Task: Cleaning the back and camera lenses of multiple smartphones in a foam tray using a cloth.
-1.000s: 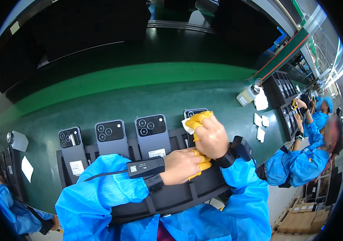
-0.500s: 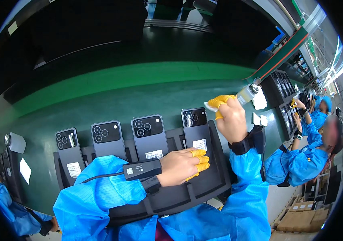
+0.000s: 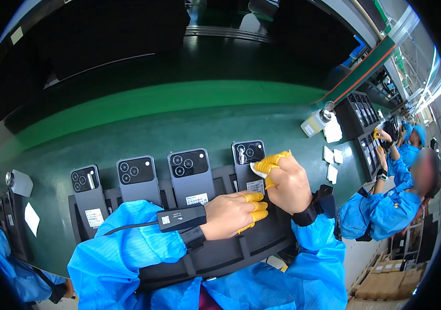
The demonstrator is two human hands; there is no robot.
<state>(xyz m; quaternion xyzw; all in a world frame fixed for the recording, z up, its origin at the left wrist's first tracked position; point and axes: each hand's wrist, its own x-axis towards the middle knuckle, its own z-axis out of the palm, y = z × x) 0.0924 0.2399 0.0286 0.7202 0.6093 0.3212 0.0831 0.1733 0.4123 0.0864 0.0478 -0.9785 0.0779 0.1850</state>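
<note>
Green tabletop point(image 3: 194, 126) sweeps my feed from 9 o'clock across to 3, and down at 6 I have the black tray point(image 3: 218, 258), long and divided into slots. Four dark phones lie along it, camera ends uppermost: first phone point(image 3: 90, 195) and second phone point(image 3: 139, 183) between 8 and 9 o'clock, third phone point(image 3: 193, 179) at 8, and the one in play, the fourth phone point(image 3: 242, 171), between 3 and 4. On to the hands! Toward half past five, my left hand point(image 3: 233, 214) lies across that phone's lower end, fingers side by side; thumb and palm are hidden, so whether that grip closes on anything, I cannot tell. Near 4 o'clock comes my right hand point(image 3: 286, 183), fingertips drawn together. Up toward half past two, well apart, a yellow-tinged bottle point(image 3: 313, 124) sits beside white sheets point(image 3: 333, 131); at 3, loose white squares point(image 3: 329, 154). Yellow finger covers point(image 3: 254, 206) dress both hands. Tiniest of all, clamped in the right grip: a white cloth point(image 3: 256, 169), against the fourth phone's back just below its camera plate.
</note>
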